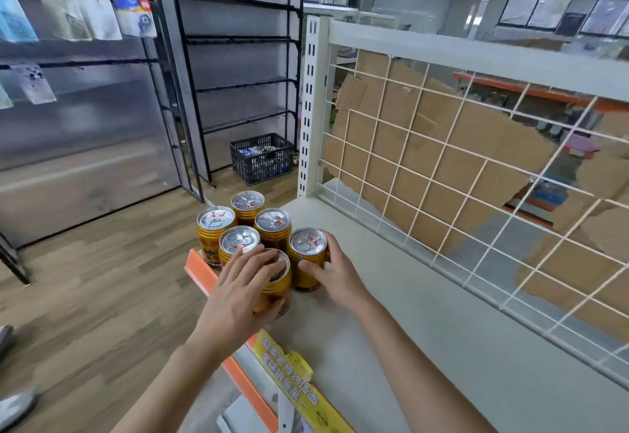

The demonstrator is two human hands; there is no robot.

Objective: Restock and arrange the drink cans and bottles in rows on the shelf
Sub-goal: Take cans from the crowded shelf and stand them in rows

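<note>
Head view: my two bare arms reach forward and down onto the left end of a pale shelf (408,313).
Yellow label (292,381): clipped to the shelf's front edge, nearest to me, printed in red characters.
Orange strip (200,272): runs along that front edge, passing under my left forearm.
Left hand (238,293): grasping the nearest can (277,291), with my fingers spread over its lid and my thumb pressed on its side.
Nearest can: gold, upright on the shelf close to the front edge, its top mostly covered by my fingers.
Right hand (335,276): grasping a second can (308,255), thumb on the near side and fingers curled round the far side.
Second can: gold with a silver lid, upright, just beside the nearest can on its right.
Four other cans (272,225): same gold kind, upright, packed in a cluster at the shelf's left corner just beyond my hands.
Wire grid (442,160): white, forms the back of the shelf.
Cardboard (425,133): torn brown sheets behind the grid.
Floor (102,279): wood planks to the left of the shelf.
Black crate (262,158): on the floor beyond the cans, holding blurred packets.
Black racks (238,58): behind the crate against the wall.
</note>
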